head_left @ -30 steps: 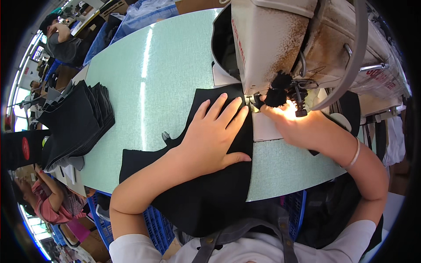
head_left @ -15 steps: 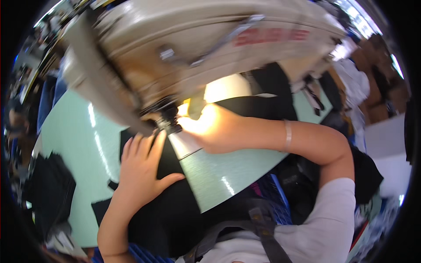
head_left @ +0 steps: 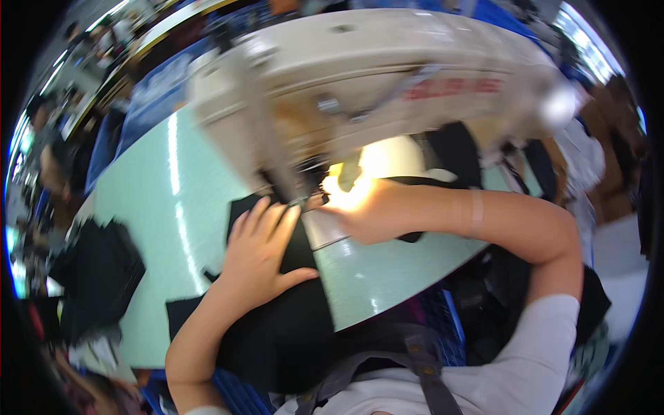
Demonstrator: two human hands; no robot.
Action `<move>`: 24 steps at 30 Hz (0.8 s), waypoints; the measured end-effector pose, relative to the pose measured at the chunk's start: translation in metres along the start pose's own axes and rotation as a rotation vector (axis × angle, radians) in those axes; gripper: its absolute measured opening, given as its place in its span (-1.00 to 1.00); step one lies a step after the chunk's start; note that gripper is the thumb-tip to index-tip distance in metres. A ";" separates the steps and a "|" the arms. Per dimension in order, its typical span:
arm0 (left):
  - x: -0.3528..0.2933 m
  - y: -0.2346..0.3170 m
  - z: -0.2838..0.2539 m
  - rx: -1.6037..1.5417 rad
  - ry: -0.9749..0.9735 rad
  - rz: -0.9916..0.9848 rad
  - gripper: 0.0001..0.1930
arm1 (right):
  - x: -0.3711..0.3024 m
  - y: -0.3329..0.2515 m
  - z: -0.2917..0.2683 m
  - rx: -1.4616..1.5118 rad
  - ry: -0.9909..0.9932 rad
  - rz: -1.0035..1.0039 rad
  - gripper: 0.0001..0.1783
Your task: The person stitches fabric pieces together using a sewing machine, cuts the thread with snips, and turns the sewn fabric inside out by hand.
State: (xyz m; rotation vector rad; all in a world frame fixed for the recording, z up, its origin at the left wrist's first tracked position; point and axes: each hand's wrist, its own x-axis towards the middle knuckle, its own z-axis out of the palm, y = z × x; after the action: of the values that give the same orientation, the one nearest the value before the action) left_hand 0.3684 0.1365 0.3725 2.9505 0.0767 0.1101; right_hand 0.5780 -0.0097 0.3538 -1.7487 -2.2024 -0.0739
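My left hand [head_left: 261, 250] lies flat with fingers spread on a black fabric piece [head_left: 287, 346], its fingertips close to the needle area of a sewing machine [head_left: 373, 76]. The cloth runs from under the machine head toward my lap. At the right of the needle, my right hand [head_left: 370, 211] is closed, with its fingers bent toward the presser foot area. Strong lamp glare washes out its fingertips, and whatever they grip is hidden. A metal plate [head_left: 325, 232] shows between the two hands.
The pale green tabletop [head_left: 159, 207] curves around the machine. A black fabric stack [head_left: 100, 273] sits at the left edge. More black cloth [head_left: 453, 155] lies behind my right forearm. White plastic wrapping [head_left: 584, 162] is at the far right. Several people are in the left background.
The whole view has shifted, so machine, table and hands appear farther right, with the machine head lower. Both hands keep about the same places beside the needle area.
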 end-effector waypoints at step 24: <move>-0.005 0.000 0.010 0.021 0.078 -0.021 -0.13 | 0.006 -0.012 -0.015 0.236 -0.196 0.191 -0.45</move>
State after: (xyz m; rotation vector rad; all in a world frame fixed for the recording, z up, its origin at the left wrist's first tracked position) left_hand 0.3644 0.1349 0.3622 2.9650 0.1201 0.2224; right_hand 0.5692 -0.0108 0.3712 -1.8851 -2.0590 0.4011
